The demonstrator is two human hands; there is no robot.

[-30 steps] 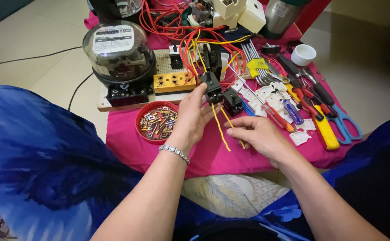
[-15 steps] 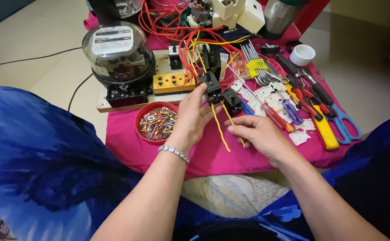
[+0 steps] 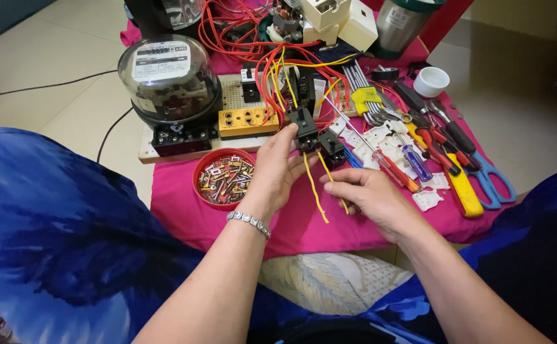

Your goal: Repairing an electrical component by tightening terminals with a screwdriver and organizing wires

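Observation:
My left hand [image 3: 274, 172], with a silver bracelet at the wrist, pinches a small black electrical part [image 3: 305, 129] at its thumb and fingertips. A second black part [image 3: 332, 148] sits just right of it. Two yellow wires [image 3: 314, 190] hang from these parts over the pink cloth. My right hand [image 3: 369, 197] holds the lower end of one yellow wire between thumb and fingers. Both hands hover over the cloth, close together.
A wiring board [image 3: 243, 114] carries a round glass meter [image 3: 169, 83], a yellow block and red and yellow wires. A red bowl of small metal pieces [image 3: 224, 178] lies left of my left hand. Screwdrivers [image 3: 393, 169], blue scissors [image 3: 489, 181], white plastic parts and a white cup [image 3: 431, 81] lie right.
My right hand has shifted slightly along the yellow wire; the left hand keeps its grip on the black part. Little else has moved.

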